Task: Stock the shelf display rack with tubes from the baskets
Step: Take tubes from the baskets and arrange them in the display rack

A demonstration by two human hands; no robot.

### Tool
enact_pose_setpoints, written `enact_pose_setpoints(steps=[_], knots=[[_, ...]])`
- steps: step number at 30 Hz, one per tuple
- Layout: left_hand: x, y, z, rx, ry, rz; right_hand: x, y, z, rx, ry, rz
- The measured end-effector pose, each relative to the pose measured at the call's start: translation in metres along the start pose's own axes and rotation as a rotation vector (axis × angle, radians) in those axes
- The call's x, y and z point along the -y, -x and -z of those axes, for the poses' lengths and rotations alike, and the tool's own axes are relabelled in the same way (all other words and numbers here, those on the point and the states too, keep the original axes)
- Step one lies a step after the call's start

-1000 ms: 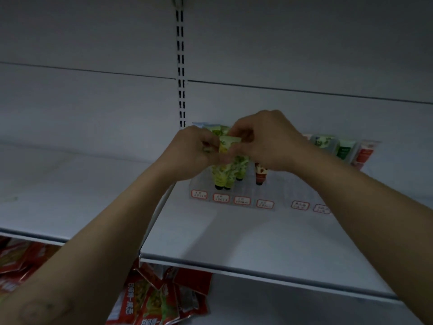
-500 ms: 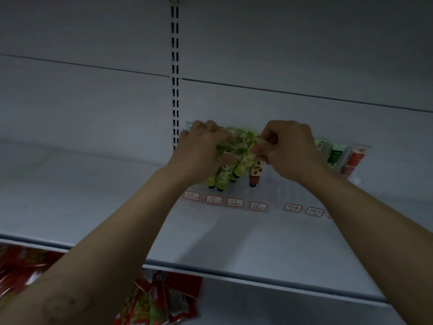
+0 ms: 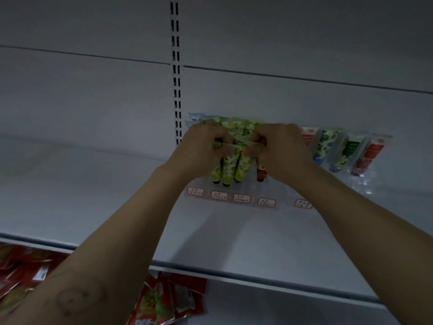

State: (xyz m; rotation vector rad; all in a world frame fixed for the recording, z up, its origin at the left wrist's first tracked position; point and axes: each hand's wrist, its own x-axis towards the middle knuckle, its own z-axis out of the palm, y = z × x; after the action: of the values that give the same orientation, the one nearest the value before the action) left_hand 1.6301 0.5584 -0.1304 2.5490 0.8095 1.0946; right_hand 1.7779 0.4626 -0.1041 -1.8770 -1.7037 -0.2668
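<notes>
Left hand (image 3: 203, 148) and right hand (image 3: 281, 151) each pinch an end of the flat crimped top of a green tube (image 3: 244, 166), apparently the front one. Tube sits below and between them, cap down, in the clear display rack (image 3: 281, 195) at the back of the shelf (image 3: 210, 235).

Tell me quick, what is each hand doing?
Left hand: closed, pinching the tops of the yellow-green patterned plastic tubes.
Right hand: closed, pinching the same tubes' tops.
</notes>
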Motion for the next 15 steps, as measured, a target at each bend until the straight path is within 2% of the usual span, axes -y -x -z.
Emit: enact_pose_setpoints(steps=[7,15], knots=[[0.007,0.000,-0.003,-0.033,0.024,-0.020,-0.001,-0.002,0.001,0.006,0.181,0.111],[0.008,0.001,0.000,0.039,0.140,0.053,0.006,-0.012,-0.010,0.052,0.268,0.073]])
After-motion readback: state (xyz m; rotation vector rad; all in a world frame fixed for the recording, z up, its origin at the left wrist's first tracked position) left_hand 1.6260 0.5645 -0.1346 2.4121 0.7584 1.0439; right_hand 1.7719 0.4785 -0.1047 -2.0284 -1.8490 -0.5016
